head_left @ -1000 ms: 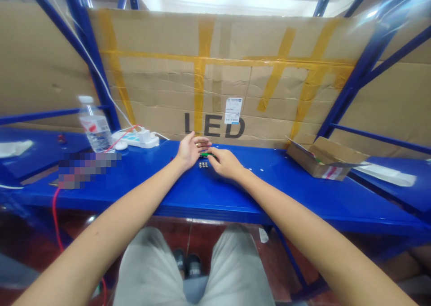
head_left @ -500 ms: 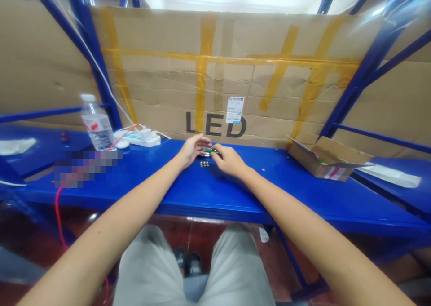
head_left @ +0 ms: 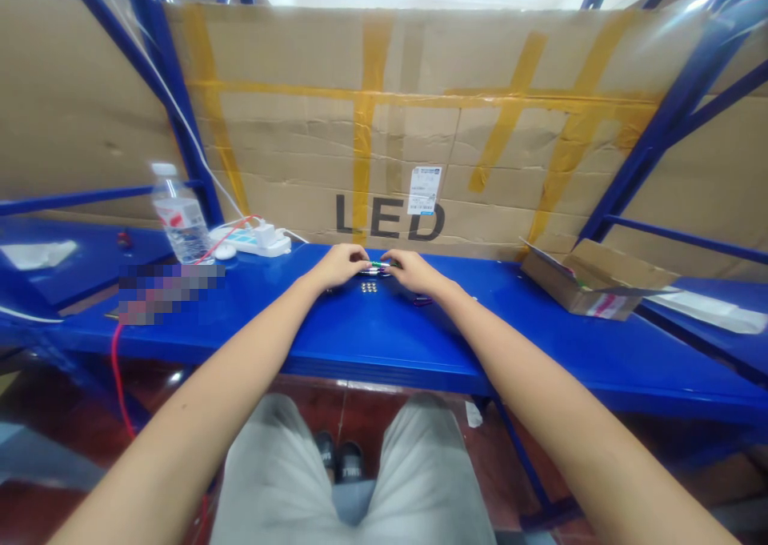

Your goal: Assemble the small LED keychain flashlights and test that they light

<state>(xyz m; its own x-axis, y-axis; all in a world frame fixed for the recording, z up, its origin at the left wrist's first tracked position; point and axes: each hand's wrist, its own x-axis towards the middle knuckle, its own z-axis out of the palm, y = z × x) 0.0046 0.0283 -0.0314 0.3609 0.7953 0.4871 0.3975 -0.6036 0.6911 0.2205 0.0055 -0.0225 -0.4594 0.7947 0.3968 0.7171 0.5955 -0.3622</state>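
Note:
Both my hands meet at the back middle of a blue bench (head_left: 384, 345). My left hand (head_left: 339, 263) and my right hand (head_left: 414, 271) have their fingers closed on the two ends of a small green and silver stick-shaped part (head_left: 378, 267), held just above the bench. Right below it lie several small round silver pieces (head_left: 368, 287) in a tight group. A small dark purple piece (head_left: 422, 300) lies by my right wrist.
A water bottle (head_left: 180, 215) and a white power strip (head_left: 252, 239) with a red cable stand at the back left. An open cardboard box (head_left: 591, 279) sits at the right. A taped cardboard sheet marked LED (head_left: 390, 129) walls off the back.
My left fingers, spread a second ago, have closed onto the green part. Both hands have drawn level and moved slightly toward the cardboard wall.

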